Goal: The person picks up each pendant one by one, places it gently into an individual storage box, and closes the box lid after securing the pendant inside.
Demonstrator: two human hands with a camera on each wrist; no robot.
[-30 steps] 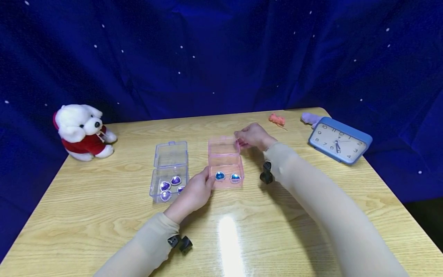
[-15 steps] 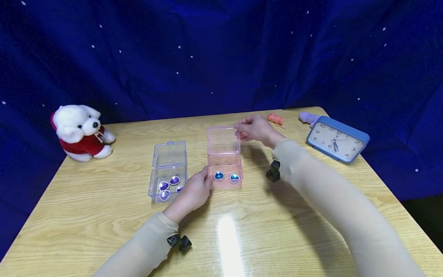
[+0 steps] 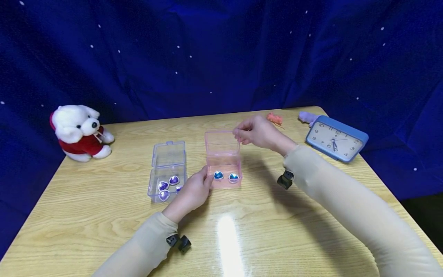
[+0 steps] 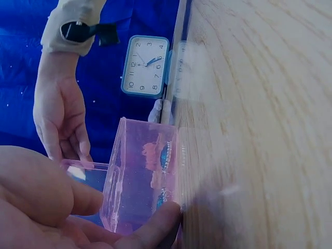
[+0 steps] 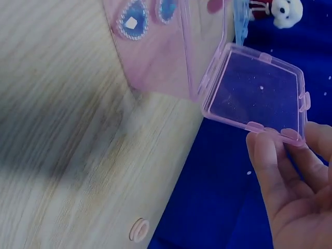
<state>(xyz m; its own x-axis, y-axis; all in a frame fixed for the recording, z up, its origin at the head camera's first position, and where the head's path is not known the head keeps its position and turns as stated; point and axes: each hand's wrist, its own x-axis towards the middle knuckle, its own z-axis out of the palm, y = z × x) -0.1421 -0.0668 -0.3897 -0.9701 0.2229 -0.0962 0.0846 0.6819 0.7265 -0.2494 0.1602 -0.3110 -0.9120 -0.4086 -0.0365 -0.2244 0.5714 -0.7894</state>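
Observation:
A clear pink plastic box (image 3: 224,184) stands on the table with its lid (image 3: 222,141) raised at the back. Two blue heart-shaped gems (image 3: 218,175) with beaded white rims lie inside it. My left hand (image 3: 194,189) grips the box's left side, thumb and fingers at its wall in the left wrist view. My right hand (image 3: 261,132) pinches the lid by its right edge near the top corner, plain in the right wrist view. Just left of my left hand, a clear lilac box (image 3: 150,188) lies with its lid back and several purple gems (image 3: 174,180) inside.
A white plush dog (image 3: 81,129) in red sits at the back left. A blue clock (image 3: 335,138) leans at the back right, with a lilac item (image 3: 307,117) behind it. A coral bundle (image 3: 274,118) lies near the back edge. Pale rings (image 5: 139,230) show in the right wrist view.
The pink lid has swung up from leaning further back. My right hand has risen with it and its wrist has shifted right. My left hand keeps its hold on the box.

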